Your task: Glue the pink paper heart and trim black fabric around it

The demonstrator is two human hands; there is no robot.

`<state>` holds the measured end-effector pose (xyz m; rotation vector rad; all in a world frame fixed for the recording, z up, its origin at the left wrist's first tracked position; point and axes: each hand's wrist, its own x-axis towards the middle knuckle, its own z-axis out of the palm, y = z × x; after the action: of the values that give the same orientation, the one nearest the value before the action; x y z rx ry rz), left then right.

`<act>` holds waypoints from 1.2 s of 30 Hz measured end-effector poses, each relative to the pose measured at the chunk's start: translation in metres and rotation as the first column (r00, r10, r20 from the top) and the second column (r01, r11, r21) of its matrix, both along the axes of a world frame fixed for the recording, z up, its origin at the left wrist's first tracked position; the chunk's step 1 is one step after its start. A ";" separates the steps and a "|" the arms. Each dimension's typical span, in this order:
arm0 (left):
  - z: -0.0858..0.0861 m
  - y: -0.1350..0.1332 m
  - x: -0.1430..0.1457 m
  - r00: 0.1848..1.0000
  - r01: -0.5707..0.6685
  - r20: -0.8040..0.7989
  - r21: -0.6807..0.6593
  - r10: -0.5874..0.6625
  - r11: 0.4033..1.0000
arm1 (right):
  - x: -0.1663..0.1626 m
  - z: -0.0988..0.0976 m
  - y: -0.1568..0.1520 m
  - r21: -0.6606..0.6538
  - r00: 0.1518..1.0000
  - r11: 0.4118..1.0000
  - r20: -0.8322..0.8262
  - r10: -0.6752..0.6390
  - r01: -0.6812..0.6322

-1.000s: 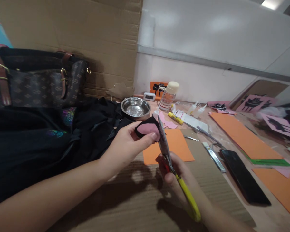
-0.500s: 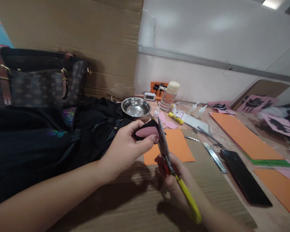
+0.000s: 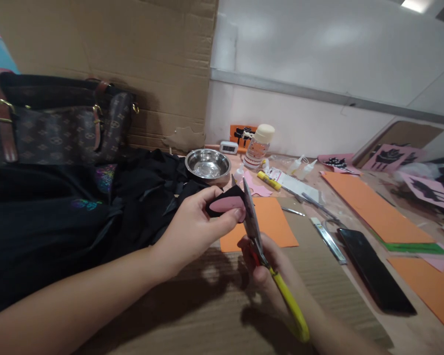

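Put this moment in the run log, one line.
Left hand: gripping pink-and-black paper piece | right hand: gripping yellow-handled metal scissors, blades parted at the piece's edge | nearby: orange rectangular paper sheet

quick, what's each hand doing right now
Left hand: closed, pinching the black and pink paper piece between thumb and fingers.
Right hand: closed around the handles of the scissors, blades at the paper's edge.

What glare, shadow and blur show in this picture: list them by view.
Head view: hazy glare on the white panel; head view: dark shadows beneath the left hand and right hand on the brown work surface; head view: the pink card near the right edge looks soft.
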<state>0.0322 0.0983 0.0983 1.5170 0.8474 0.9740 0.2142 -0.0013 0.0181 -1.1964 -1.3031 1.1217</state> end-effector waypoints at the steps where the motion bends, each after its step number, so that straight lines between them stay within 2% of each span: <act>1: 0.000 0.000 0.000 1.000 0.005 0.004 -0.002 -0.005 1.000 | 0.000 -0.001 0.000 -0.002 1.000 1.000 0.000 -0.006 0.006; 9: 0.000 0.002 -0.002 0.999 0.034 0.018 0.014 -0.034 0.999 | -0.001 0.006 0.002 -0.010 1.000 1.000 0.011 -0.022 0.022; 18: 0.000 0.006 -0.005 0.994 0.087 0.068 -0.025 -0.085 0.996 | 0.001 0.003 0.003 -0.020 0.999 0.999 0.031 -0.026 0.027; 26: -0.001 0.009 -0.004 0.996 0.068 0.054 -0.018 -0.067 0.998 | -0.001 0.006 0.004 -0.051 0.999 0.998 -0.003 -0.033 0.032; 31: 0.001 0.009 -0.001 0.982 0.108 0.165 -0.061 -0.097 0.992 | 0.002 0.001 0.003 -0.019 1.000 1.000 -0.016 -0.006 0.006; 36: 0.003 0.006 -0.001 0.976 0.099 0.200 -0.052 -0.087 0.994 | 0.003 0.000 -0.001 -0.030 1.000 1.000 -0.006 0.005 -0.005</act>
<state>0.0312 0.1046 0.1013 1.3698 0.6534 1.0012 0.2168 -0.0022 0.0177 -1.2118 -1.2896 1.1511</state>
